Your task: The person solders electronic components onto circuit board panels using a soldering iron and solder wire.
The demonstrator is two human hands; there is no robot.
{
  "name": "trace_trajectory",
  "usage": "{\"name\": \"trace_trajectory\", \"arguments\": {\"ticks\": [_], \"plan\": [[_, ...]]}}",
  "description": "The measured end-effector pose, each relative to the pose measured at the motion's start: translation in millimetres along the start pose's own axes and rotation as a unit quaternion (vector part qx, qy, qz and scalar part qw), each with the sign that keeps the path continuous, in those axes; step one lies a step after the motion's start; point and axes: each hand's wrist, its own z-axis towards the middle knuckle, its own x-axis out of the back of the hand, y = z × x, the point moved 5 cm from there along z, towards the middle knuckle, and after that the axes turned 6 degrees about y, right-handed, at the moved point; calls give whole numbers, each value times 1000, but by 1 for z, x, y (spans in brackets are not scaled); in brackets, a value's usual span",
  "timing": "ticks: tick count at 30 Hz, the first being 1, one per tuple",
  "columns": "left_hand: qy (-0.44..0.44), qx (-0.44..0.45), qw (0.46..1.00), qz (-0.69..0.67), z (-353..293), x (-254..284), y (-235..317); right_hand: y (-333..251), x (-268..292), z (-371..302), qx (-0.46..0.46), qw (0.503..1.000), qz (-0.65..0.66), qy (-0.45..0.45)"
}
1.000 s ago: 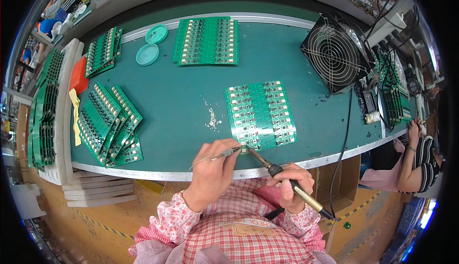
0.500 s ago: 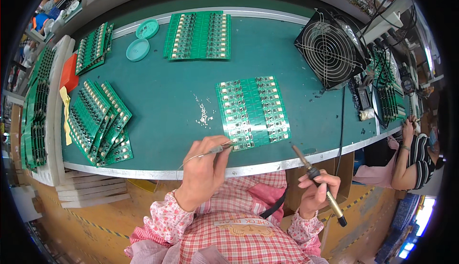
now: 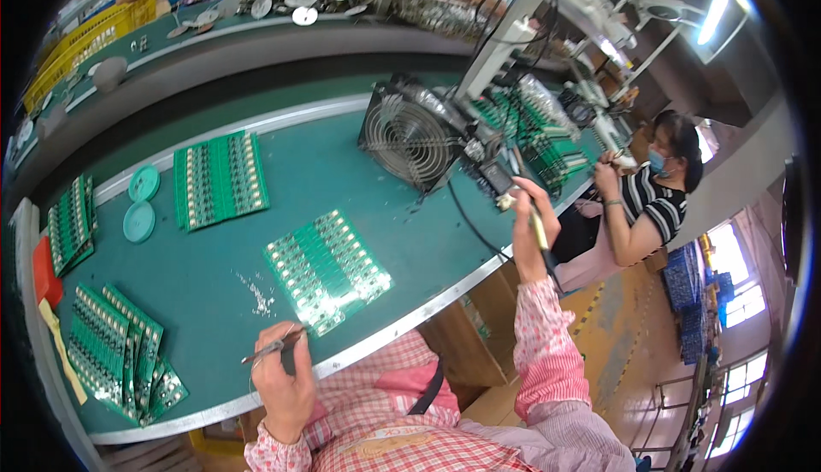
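My left hand is closed round a slim grey-brown tool with a thin wire by it; its exact kind is unclear. Its fingertips are beside the near corner of a green circuit board panel lying flat on the bench. Raised at the right, my right hand grips a soldering iron by its handle. The iron's front end points away from me, near a dark holder beside the fan. Small white bits are scattered left of the panel.
Stacked panels lie at the back, with more panels at the left. Two teal lids sit between them. A black caged fan stands on the bench, its cable crossing the front edge. A co-worker sits at the right.
My right hand has lifted the soldering iron away from the panel, up and right toward the holder. The view has swung right. My left hand stays by the panel with its tool.
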Motion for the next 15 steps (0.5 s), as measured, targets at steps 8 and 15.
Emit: {"name": "trace_trajectory", "arguments": {"ticks": [8,15], "plan": [[7,9,999,-30,3,5,-8,24,-40,17,61,985,-124,-108],[-50,-27,998,-42,4,3,2,18,6,-32,-126,987,-57,-79]]}}
